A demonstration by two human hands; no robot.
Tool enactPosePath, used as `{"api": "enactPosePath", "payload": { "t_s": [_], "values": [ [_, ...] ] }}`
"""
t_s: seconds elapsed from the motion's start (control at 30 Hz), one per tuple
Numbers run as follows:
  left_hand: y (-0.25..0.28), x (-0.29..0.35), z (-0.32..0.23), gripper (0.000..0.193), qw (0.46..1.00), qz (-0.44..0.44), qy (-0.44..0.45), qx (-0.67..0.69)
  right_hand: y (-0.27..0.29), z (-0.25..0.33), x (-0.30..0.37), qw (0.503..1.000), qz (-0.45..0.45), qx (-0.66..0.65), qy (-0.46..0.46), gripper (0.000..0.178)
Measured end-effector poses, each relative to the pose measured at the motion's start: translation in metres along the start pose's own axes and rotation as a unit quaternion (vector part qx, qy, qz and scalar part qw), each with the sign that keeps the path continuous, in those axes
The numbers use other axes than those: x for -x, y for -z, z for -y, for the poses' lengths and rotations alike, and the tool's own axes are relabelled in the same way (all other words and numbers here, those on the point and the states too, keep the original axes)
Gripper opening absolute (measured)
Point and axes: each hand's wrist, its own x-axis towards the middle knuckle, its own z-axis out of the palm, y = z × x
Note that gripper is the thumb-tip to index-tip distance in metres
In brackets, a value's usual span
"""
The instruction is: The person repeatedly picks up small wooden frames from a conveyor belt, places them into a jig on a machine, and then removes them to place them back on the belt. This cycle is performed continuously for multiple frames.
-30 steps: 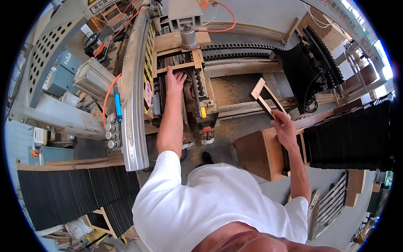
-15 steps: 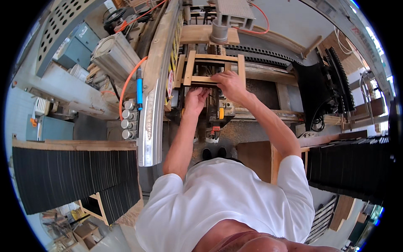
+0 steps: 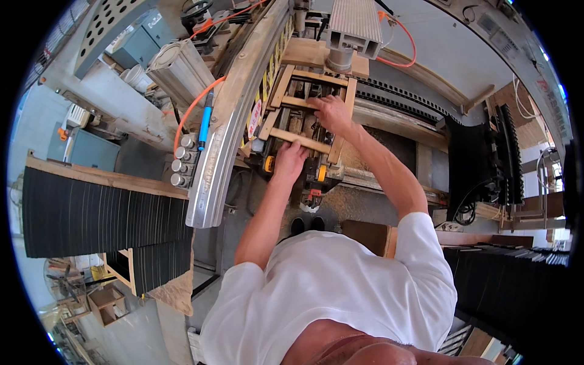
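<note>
A light wooden frame (image 3: 283, 86) lies on the machine bed in front of me, with a rail across its far end and another across its middle. My right hand (image 3: 333, 115) reaches over the frame, its curled fingers gripping the right part of the middle rail (image 3: 297, 102). Nearer to me, a second wooden rail (image 3: 311, 143) slants across between a short left side piece (image 3: 269, 124) and a right side piece (image 3: 336, 146). My left hand (image 3: 290, 160) holds this near rail from the front, fingertips over its edge. Whether the near pieces join the far frame I cannot tell.
A metal press cylinder (image 3: 339, 59) hangs just beyond the frame. An aluminium beam (image 3: 210, 182) runs along the left, beside an orange hose (image 3: 185, 118) and a blue pen-like tool (image 3: 205, 125). Stacks of dark slats (image 3: 103, 213) stand left and right. Yellow knobs (image 3: 321, 173) sit below the frame.
A near rail and side pieces now show in front of the frame. My left hand has come up from under the frame's near edge onto this rail. The view has shifted and tilted.
</note>
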Motion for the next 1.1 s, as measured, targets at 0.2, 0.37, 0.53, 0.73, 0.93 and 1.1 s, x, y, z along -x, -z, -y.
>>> {"api": "enactPosePath", "payload": {
  "t_s": [0.2, 0.37, 0.53, 0.73, 0.93, 1.1],
  "values": [
    [0.024, 0.102, 0.006, 0.037, 0.999, 0.010, -0.005, 0.033, -0.011, -0.034, -0.030, 0.999, 0.019, -0.034, -0.038, 0.042],
    [0.048, 0.183, 0.013, 0.035, 0.999, -0.004, 0.002, 0.043, -0.013, -0.039, -0.035, 0.987, 0.070, -0.108, -0.096, 0.044],
    [0.060, 0.231, 0.015, 0.035, 0.999, -0.032, -0.003, 0.006, -0.025, -0.030, -0.045, 0.990, 0.059, -0.102, -0.083, 0.042],
    [0.079, 0.258, 0.001, 0.035, 0.998, -0.048, 0.013, -0.023, -0.032, -0.030, -0.051, 0.997, 0.040, -0.046, -0.054, 0.055],
    [0.117, 0.290, -0.016, 0.035, 0.997, -0.063, 0.023, -0.030, -0.046, -0.032, -0.059, 0.996, 0.028, -0.026, -0.086, 0.057],
    [0.135, 0.308, -0.018, 0.033, 0.997, -0.070, 0.022, -0.020, -0.037, -0.026, -0.057, 0.994, 0.060, -0.016, -0.092, 0.058]
  ]
}}
